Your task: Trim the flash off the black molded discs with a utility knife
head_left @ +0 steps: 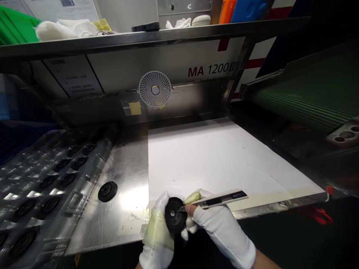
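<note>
In a white glove with yellowish tape round it, my left hand (158, 228) grips a round black plastic wheel-like part (174, 220) at the front edge of the bench. My right hand (213, 220), gloved in white with a bare fingertip showing, is closed round a utility knife (221, 198) with a pale handle and a black strip. The knife's tip points left and lies at the middle of the part's face; whether it touches cannot be made out. A second black part (107, 191) lies alone on the metal to the left.
Clear plastic trays (98, 164) at the left hold several black parts. A white sheet (202, 157) covers much of the metal bench (126, 149). Behind it is a small round fan (155, 89) below a shelf (117, 38). A green ribbed conveyor (303, 101) stands at the right.
</note>
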Motion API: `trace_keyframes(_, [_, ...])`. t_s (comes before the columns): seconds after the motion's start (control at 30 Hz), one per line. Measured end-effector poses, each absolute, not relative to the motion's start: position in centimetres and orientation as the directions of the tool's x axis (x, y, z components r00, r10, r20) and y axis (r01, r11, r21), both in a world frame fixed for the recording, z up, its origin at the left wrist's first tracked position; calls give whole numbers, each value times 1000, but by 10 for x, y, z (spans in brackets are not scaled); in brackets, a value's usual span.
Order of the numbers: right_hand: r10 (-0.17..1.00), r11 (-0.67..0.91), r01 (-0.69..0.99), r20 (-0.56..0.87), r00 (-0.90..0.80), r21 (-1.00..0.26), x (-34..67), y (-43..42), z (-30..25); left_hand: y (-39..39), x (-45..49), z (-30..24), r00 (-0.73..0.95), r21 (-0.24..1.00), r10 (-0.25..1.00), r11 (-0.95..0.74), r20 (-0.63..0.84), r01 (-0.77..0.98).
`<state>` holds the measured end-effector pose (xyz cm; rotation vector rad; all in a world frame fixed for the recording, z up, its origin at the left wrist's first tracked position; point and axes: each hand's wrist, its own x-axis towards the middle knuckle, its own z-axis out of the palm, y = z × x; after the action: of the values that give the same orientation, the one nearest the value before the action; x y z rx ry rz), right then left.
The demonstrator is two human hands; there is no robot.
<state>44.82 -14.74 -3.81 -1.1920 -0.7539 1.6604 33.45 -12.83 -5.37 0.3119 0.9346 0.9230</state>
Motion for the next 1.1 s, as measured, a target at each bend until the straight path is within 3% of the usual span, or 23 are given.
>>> trace_keyframes(0.13, [927, -374, -276, -361, -97, -886, 450, -146, -39, -129, 337, -51, 259, 637, 824, 557, -504, -533])
trace_keyframes(0.3, [928, -370, -237, -347, -136, -898, 454, -146, -39, -129, 335, -58, 316, 587, 793, 602, -521, -541])
trace_keyframes(0.43, [940, -338, -377, -290, -180, -862, 454, -146, -42, -128, 331, -58, 297, 621, 814, 576, -500, -531])
trace_keyframes(0.57, [932, -361, -515, -317, -175, -778, 456, -145, -41, -128, 330, -48, 332, 588, 797, 599, -505, -543])
trace_keyframes(0.67, [954, -289, -596, -275, -117, -749, 460, -145, -34, -128, 329, -41, 355, 565, 789, 610, -502, -556])
trace_keyframes(0.87, [953, -278, -636, -290, -88, -720, 465, -149, -28, -128, 322, -49, 275, 735, 890, 456, -364, -503])
trace_keyframes(1.1, [939, -308, -647, -332, -90, -697, 454, -153, -37, -130, 322, -61, 199, 801, 929, 370, -312, -471])
